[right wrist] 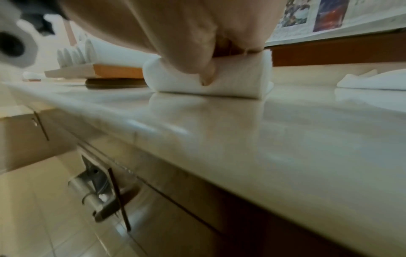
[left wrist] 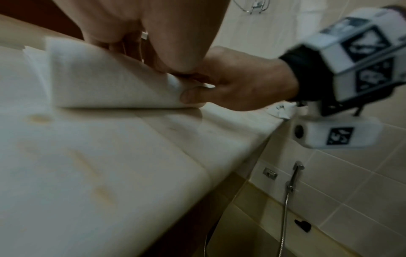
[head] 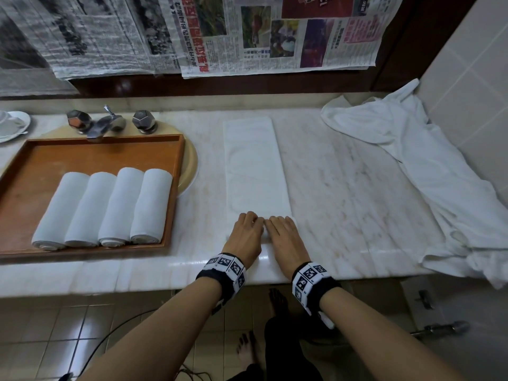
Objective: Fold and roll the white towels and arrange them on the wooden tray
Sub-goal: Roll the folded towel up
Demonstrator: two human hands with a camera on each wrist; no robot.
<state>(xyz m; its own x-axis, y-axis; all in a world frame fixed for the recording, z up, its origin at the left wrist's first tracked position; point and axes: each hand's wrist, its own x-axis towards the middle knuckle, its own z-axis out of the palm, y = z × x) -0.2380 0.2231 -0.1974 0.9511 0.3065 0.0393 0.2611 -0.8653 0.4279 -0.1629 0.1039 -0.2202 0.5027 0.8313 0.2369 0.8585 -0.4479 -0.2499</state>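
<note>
Hands (head: 265, 229) cover the towel's (head: 254, 166) rolled near end.

Bare forearms — 2 black wristbands (head: 221, 273) carrying white coded-marker blocks.

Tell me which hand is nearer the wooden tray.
Left. The left hand grips the towel's near end on the side facing the tray; the right hand grips it just beyond, on the far side from the tray.
</note>
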